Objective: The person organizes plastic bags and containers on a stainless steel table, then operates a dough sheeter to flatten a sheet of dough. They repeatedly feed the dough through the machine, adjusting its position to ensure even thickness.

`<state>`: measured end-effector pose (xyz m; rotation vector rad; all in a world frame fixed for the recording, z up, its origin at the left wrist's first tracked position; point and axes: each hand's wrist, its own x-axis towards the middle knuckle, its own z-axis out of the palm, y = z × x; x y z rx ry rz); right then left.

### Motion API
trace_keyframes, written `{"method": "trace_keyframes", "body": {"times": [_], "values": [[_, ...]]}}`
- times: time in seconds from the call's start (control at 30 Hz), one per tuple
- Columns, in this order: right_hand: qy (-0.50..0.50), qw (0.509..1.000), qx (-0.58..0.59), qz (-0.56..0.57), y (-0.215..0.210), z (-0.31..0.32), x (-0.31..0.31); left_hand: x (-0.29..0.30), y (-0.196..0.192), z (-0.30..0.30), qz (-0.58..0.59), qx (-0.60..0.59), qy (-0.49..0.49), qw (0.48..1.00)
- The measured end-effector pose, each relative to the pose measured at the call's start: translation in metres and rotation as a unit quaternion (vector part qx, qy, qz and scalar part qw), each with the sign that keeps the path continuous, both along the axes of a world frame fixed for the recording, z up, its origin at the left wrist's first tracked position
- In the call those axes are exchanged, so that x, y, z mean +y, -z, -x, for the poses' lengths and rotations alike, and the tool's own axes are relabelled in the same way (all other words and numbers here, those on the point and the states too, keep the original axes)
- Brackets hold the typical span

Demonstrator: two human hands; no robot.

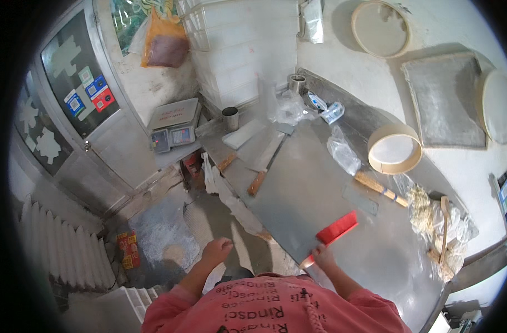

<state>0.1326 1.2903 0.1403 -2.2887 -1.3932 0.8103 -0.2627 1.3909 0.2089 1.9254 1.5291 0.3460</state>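
Observation:
My right hand is closed around a red brush low over the near part of the grey metal table. The brush head points away to the right, and my fingers hide part of its handle. Off the table's left edge, my left hand hangs over the floor with its fingers curled in, and nothing shows in it. Beyond the brush lies a flat grey scraper plate. Farther left on the table rest long broad blades with wooden handles, one knife handle toward me.
A round wooden sieve, a straw whisk and plastic bags line the wall side. Metal cups stand at the back. A scale sits left of stacked white crates. A mat covers floor.

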Motion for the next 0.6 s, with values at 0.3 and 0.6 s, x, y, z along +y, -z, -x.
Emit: {"method": "trace_keyframes", "body": {"times": [0.3,0.6], "values": [[-0.015,1.000,0.024,0.001,-0.018,0.089,0.221,0.217,0.021,-0.121,-0.129,0.062,0.145,0.979],[-0.014,0.999,0.024,0.040,-0.003,0.116,0.318,0.299,0.018,-0.105,-0.122,0.059,0.304,0.943]]}}
